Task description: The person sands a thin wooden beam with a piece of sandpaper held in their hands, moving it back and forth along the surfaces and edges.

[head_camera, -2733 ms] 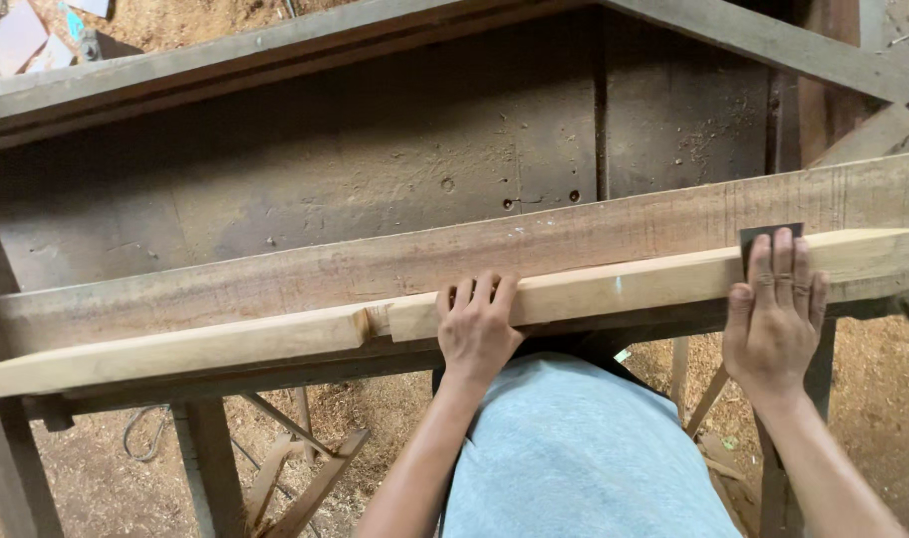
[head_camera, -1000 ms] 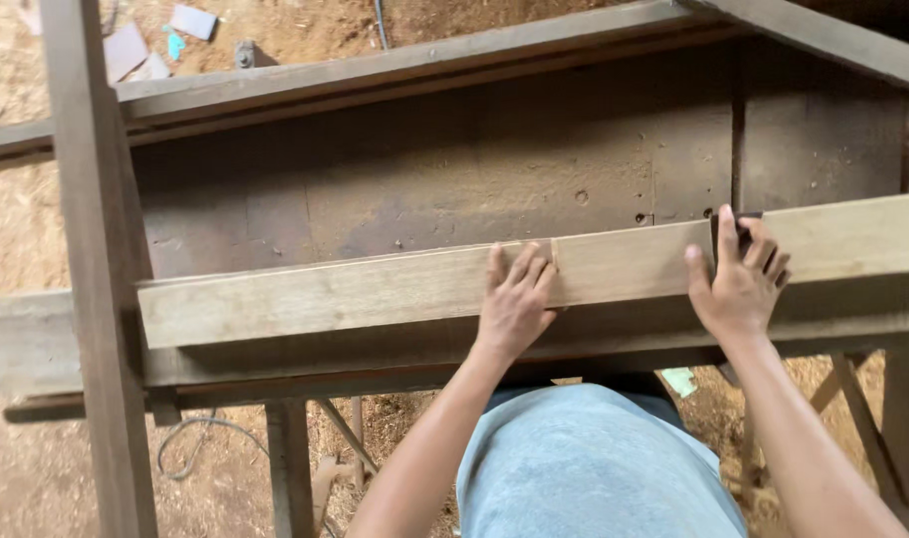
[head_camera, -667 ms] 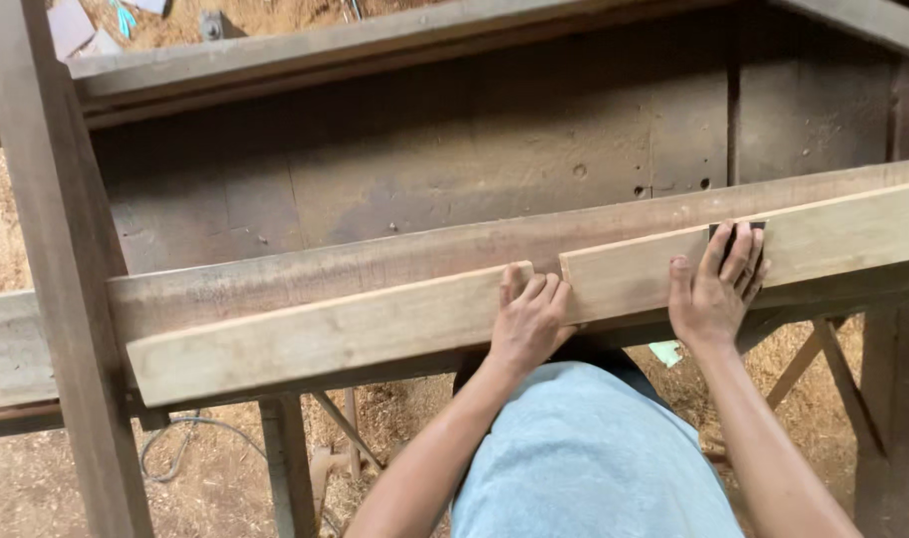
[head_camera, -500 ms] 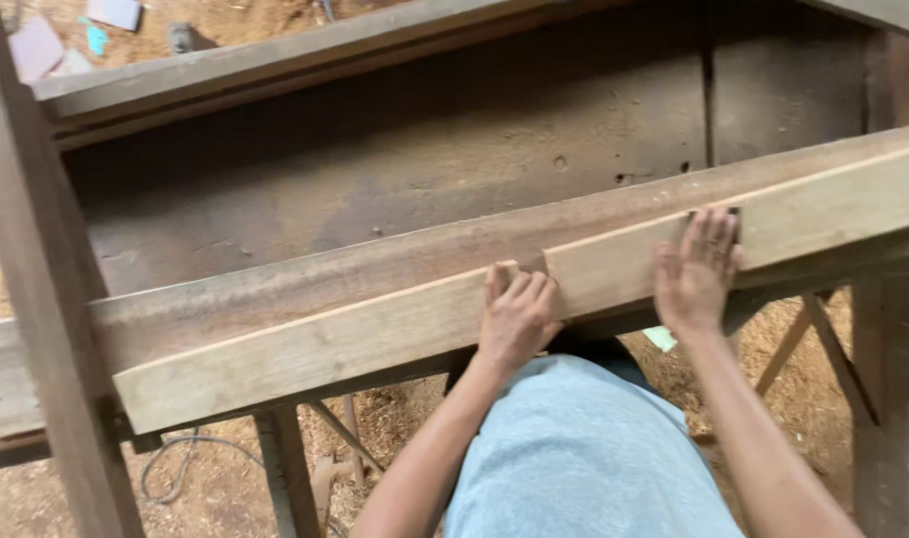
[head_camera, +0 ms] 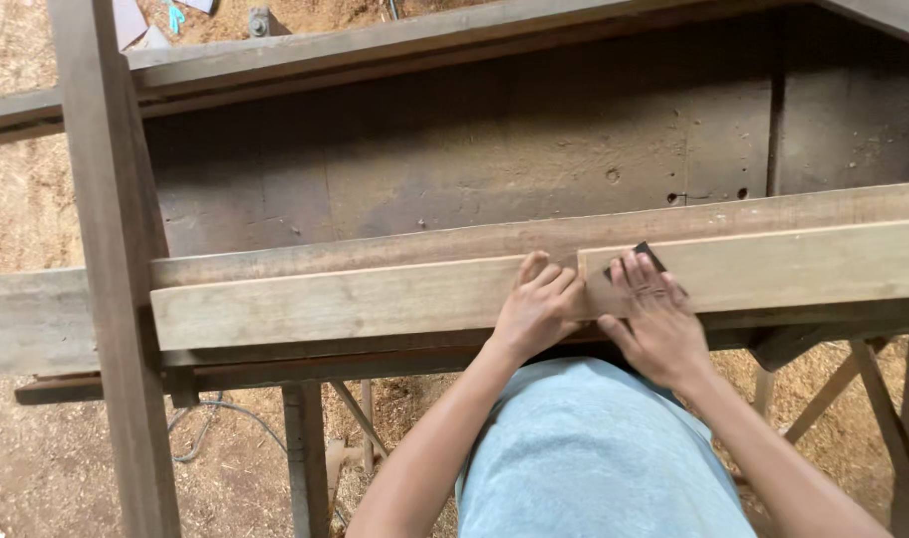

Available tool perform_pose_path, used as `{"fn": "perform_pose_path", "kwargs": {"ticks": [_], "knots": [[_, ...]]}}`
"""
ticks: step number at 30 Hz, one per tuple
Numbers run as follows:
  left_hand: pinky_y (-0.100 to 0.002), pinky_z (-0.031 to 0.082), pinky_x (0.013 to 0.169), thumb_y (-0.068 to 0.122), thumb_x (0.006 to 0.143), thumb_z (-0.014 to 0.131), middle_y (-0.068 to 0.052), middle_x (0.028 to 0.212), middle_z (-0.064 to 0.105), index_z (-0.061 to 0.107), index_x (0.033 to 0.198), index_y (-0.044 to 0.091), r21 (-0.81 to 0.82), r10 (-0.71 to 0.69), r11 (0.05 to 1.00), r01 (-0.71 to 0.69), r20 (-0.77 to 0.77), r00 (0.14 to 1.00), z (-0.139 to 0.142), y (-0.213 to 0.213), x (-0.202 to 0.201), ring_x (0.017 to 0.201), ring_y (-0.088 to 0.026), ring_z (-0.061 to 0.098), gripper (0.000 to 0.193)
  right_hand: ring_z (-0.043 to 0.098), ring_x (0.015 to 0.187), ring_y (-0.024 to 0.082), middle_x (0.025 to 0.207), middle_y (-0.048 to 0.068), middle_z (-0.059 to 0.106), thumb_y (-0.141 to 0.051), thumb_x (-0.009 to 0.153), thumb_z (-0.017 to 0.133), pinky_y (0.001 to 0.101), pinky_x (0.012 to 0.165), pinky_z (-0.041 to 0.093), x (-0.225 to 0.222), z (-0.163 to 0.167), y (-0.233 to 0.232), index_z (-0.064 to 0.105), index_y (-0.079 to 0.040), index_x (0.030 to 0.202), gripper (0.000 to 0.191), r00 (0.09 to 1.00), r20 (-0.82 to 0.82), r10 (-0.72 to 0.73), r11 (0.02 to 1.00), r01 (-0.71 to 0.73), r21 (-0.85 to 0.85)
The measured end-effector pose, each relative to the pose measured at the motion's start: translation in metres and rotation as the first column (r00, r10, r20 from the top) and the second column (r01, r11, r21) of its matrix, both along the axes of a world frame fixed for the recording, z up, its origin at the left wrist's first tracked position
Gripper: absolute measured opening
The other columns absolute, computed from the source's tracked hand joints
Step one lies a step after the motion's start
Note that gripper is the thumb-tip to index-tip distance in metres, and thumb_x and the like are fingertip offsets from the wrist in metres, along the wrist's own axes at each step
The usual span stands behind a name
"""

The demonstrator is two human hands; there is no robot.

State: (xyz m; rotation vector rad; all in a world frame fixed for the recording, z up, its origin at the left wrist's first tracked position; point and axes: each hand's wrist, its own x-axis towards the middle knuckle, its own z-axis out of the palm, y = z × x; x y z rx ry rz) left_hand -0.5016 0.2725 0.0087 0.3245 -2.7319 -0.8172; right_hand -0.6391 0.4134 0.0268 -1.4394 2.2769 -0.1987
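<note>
A long pale wooden plank (head_camera: 355, 299) lies lengthwise across a dark wooden workbench (head_camera: 454, 159). My left hand (head_camera: 536, 311) rests flat on the plank's face near its middle, fingers together. Right beside it my right hand (head_camera: 651, 317) presses a small dark piece, probably sandpaper (head_camera: 646, 255), against the plank; only its top corner shows past my fingertips. A darker, rougher plank (head_camera: 394, 249) sits just behind the pale one.
A dark upright post (head_camera: 111, 259) stands at the left and crosses the plank's end. Sawdust covers the ground (head_camera: 36, 458), with a grey cable (head_camera: 215, 423) under the bench. Bench legs and braces (head_camera: 823, 399) are beside my body.
The plank has slid left along the bench over the frames. My right hand has moved left along it and now lies next to my left hand.
</note>
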Motion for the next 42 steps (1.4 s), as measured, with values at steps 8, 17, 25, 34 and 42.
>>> {"fn": "perform_pose_path", "kwargs": {"ticks": [8,17,25,34,42], "knots": [[-0.045,0.025,0.124,0.019,0.067,0.085,-0.004,0.109,0.065,0.066,0.113,0.009,-0.037,0.056,0.998,-0.053,0.068,0.996,-0.011,0.007,0.005,0.116,-0.023,0.061,0.050,-0.004,0.156,0.026,0.169,0.015,-0.003,-0.057,0.103,0.022,0.0387,0.125,-0.002,0.003,-0.007,0.002,0.003,-0.006,0.162,0.080,0.996,-0.083,0.045,0.993,-0.054,-0.105],[-0.043,0.025,0.125,0.014,0.062,0.083,0.000,0.106,0.064,0.066,0.108,0.013,-0.135,0.088,0.988,-0.071,0.120,0.989,-0.018,0.011,0.004,0.116,-0.019,0.061,0.050,0.002,0.159,0.027,0.172,0.016,0.007,-0.046,0.106,0.029,0.0420,0.129,0.002,0.016,-0.008,-0.004,0.011,-0.001,0.163,0.074,0.990,-0.136,-0.040,0.992,0.023,-0.127],[-0.046,0.024,0.123,0.028,0.069,0.087,-0.005,0.104,0.062,0.065,0.109,0.010,-0.033,0.088,0.996,-0.085,0.088,0.992,-0.019,0.014,0.006,0.117,-0.024,0.059,0.050,0.062,0.116,0.031,0.131,0.012,0.059,-0.041,0.103,0.048,0.0474,0.101,0.053,-0.001,-0.002,0.017,0.042,-0.020,0.151,0.052,0.974,-0.173,-0.149,0.988,0.153,0.013],[-0.047,0.023,0.125,0.034,0.072,0.087,-0.004,0.107,0.062,0.065,0.113,0.009,-0.003,0.065,0.998,-0.066,0.142,0.988,-0.017,0.014,0.004,0.116,-0.022,0.059,0.053,0.068,0.062,0.033,0.092,0.023,0.070,-0.023,0.108,0.046,0.0441,0.052,0.056,-0.013,-0.009,-0.022,0.048,0.001,0.138,0.039,0.930,-0.148,-0.336,0.866,0.243,-0.437],[-0.045,0.023,0.125,0.019,0.062,0.084,0.001,0.110,0.065,0.067,0.116,0.014,-0.097,0.073,0.994,-0.058,0.149,0.986,-0.016,0.014,0.003,0.118,-0.017,0.060,0.057,0.056,0.036,0.024,0.051,0.010,0.059,-0.017,0.106,0.042,0.0424,0.031,0.041,0.014,-0.013,-0.011,0.056,-0.006,0.121,0.024,0.980,0.079,-0.184,0.951,0.198,-0.237]]}}
